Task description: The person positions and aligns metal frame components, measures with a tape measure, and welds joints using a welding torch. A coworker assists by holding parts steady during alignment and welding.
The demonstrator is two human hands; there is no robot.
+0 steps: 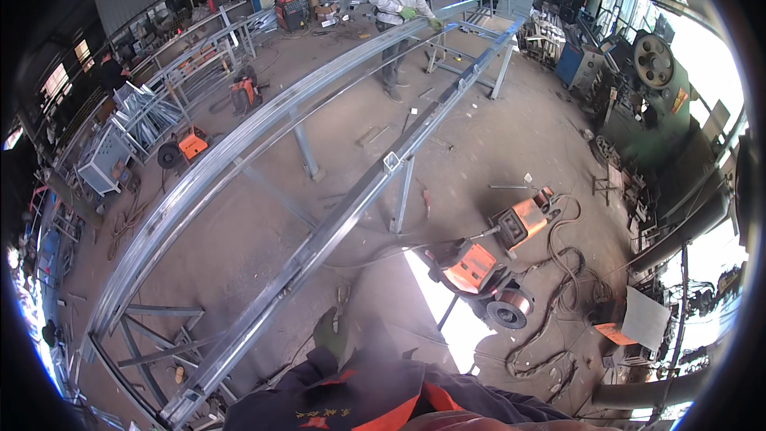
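Observation:
My left hand [330,334], in a dark green glove, is low in the view just in front of my dark jacket [343,395] with its orange trim. Its fingers are dim and partly merge with the shadow, so their grip is unclear. A small thin object [341,301] shows beside the fingertips; whether it is held or lies on the floor I cannot make out. Nearest to this hand runs a long straight steel beam [319,239], raised on legs. Beyond it stretches a curved steel beam [215,144]. My right hand does not show.
A co-worker [399,0] in grey with green gloves stands at the beams' far end. Right of me sit an orange wire feeder [471,267] with a wire spool [510,309] and another orange unit [523,222]. Cables [558,335] snake over the floor. A large green press [658,112] stands far right.

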